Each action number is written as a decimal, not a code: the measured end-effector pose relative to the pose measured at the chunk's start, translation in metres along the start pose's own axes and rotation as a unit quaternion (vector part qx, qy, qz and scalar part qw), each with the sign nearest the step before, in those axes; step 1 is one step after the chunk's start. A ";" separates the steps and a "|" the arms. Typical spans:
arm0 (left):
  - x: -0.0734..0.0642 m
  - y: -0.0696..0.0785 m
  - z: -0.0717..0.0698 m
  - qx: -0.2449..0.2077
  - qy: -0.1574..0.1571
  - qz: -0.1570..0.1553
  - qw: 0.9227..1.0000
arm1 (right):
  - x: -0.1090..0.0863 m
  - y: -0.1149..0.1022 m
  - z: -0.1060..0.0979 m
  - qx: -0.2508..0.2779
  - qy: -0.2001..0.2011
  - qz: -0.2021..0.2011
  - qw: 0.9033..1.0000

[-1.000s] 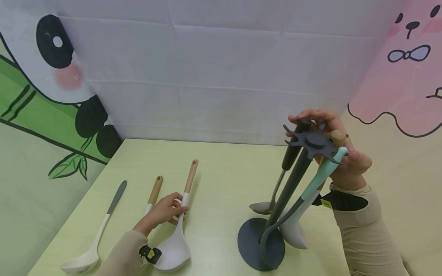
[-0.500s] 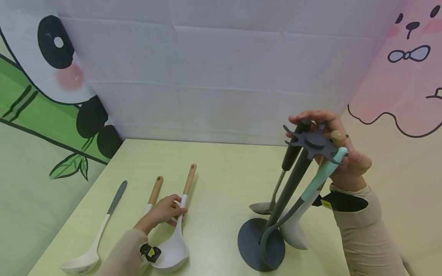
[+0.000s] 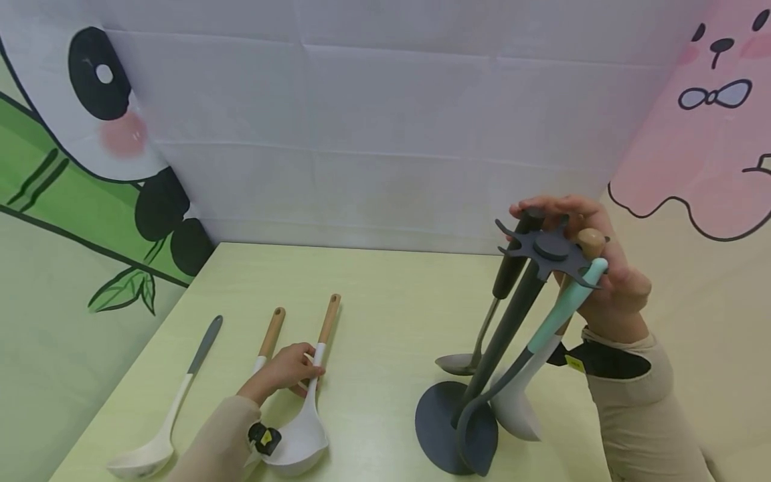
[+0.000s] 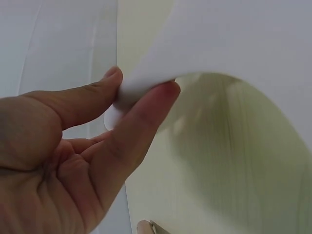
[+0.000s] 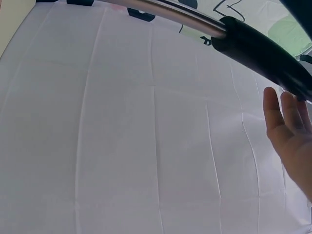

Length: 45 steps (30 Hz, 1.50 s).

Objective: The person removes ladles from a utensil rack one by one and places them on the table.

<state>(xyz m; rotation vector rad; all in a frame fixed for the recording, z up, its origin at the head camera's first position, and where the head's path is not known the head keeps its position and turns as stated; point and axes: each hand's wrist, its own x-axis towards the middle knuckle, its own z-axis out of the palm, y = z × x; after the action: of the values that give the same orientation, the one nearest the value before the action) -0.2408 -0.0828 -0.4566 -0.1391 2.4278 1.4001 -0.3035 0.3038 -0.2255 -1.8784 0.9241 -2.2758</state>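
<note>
My left hand (image 3: 286, 371) pinches the white neck of a wok turner (image 3: 328, 321) with a wooden handle, its broad head toward me. In the left wrist view, thumb and fingers (image 4: 146, 112) close on the white neck. My right hand (image 3: 608, 288) is behind the top of a dark grey utensil stand (image 3: 506, 335), its fingertips at a black handle (image 3: 508, 274). In the right wrist view those fingers (image 5: 275, 112) look fairly straight under the black handle. A mint-handled utensil (image 3: 563, 311) and a wooden-handled white one (image 3: 521, 405) also hang there.
A white ladle with a grey handle (image 3: 205, 345) lies at the left of the pale table (image 3: 385, 314). Another wooden handle (image 3: 272, 331) lies beside my left hand, its lower part hidden by the arm. A white cloth backdrop (image 3: 385, 134) stands behind the table.
The left hand has drawn the turner slightly toward me. My right hand has shifted a little right, showing more of the wooden handle tip; the hanging utensils have moved slightly.
</note>
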 end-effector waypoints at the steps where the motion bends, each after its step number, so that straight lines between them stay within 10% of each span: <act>1: 0.000 0.000 0.000 0.001 -0.001 -0.003 1.000 | -0.001 -0.001 0.000 -0.008 0.003 -0.003 1.000; 16: 0.001 -0.002 -0.005 0.022 -0.016 -0.009 1.000 | -0.015 -0.025 0.014 -0.103 0.161 0.033 0.981; 36: 0.000 -0.002 -0.008 0.036 -0.023 -0.007 0.999 | -0.025 -0.029 0.039 -0.323 0.159 0.070 0.931; 45: 0.000 -0.001 -0.010 0.047 -0.026 -0.010 0.999 | -0.024 -0.028 0.039 -0.309 0.167 0.064 0.934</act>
<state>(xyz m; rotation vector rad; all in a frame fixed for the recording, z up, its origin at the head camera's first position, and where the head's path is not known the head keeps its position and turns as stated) -0.2427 -0.0916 -0.4528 -0.1031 2.4381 1.2622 -0.2527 0.3204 -0.2299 -1.5265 1.9380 -2.4504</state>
